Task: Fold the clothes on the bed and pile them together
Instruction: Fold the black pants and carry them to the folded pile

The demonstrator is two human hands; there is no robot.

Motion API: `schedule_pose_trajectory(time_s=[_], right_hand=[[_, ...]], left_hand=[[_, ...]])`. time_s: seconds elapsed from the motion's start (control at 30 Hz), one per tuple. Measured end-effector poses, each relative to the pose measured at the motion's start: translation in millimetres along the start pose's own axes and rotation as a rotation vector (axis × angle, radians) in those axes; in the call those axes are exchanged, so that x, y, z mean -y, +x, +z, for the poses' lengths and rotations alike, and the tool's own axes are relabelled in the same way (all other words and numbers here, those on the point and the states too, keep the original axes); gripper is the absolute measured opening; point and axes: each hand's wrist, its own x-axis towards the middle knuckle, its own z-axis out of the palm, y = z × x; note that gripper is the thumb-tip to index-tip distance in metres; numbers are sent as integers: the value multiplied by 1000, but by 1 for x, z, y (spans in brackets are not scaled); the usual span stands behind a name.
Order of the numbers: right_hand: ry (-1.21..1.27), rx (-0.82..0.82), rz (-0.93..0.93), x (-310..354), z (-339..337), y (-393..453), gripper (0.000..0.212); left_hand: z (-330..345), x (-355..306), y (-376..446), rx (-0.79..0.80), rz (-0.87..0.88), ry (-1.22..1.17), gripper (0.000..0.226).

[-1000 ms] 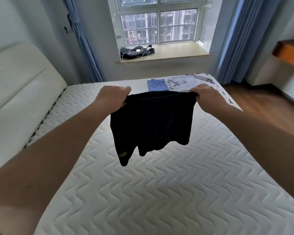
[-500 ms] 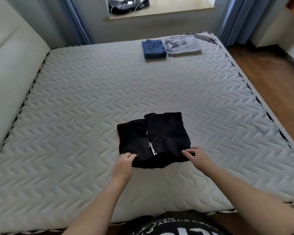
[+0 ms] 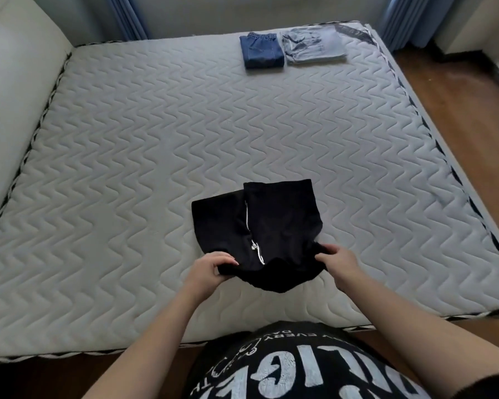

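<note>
Near the bed's (image 3: 156, 139) front edge, black shorts (image 3: 271, 226) lay flat on the mattress; the left hand (image 3: 211, 269) pinched their near-left corner and the right hand (image 3: 339, 262) gripped the near-right, while folded dark-blue jeans (image 3: 261, 51) and light-blue jeans (image 3: 314, 44) sat at the far end

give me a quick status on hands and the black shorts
Left hand, right hand both gripping black shorts waistband corners. Shorts flat on mattress. Nothing obstructing.

Left hand (image 3: 211, 269) and right hand (image 3: 339, 262) forward, fingers seemingly curled, pinching
</note>
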Motion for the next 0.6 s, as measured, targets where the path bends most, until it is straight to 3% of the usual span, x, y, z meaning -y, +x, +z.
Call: schedule_pose_trajectory(time_s=[0.23, 0.37, 0.5, 0.6], right_hand=[[305, 121, -206, 75, 1, -20, 47], [182, 187, -411, 122, -6, -38, 42], [112, 321, -542, 168, -10, -68, 31], [96, 430, -613, 195, -12, -94, 23]], left_hand=[[-39, -54, 12, 12, 141, -135, 18], [-68, -94, 19, 73, 199, -208, 26], [-92, -140, 24, 90, 252, -138, 29], [-97, -165, 31, -36, 287, -71, 33]])
